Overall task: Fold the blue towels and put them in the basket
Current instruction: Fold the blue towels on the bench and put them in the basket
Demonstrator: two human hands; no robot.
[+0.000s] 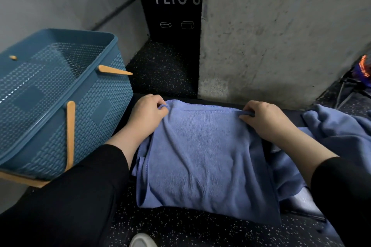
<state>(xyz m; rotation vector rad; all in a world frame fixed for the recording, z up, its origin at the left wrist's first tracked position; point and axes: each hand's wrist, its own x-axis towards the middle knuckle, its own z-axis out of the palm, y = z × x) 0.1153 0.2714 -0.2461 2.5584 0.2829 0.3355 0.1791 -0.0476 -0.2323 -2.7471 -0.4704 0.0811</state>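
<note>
- I see my left hand (147, 113) pinching the far left corner of the blue towel (202, 158) with curled fingers.
- My right hand (267, 119) pinches the far right corner the same way.
- The towel lies on a dark surface.
- The blue basket (66, 94) stands to the left, just beside it.
- More blue towels (337, 128) lie crumpled at the right.

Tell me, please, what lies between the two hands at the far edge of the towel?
In the head view, only the towel's stitched far edge spans from the left hand to the right hand; each pinches a corner.
</note>
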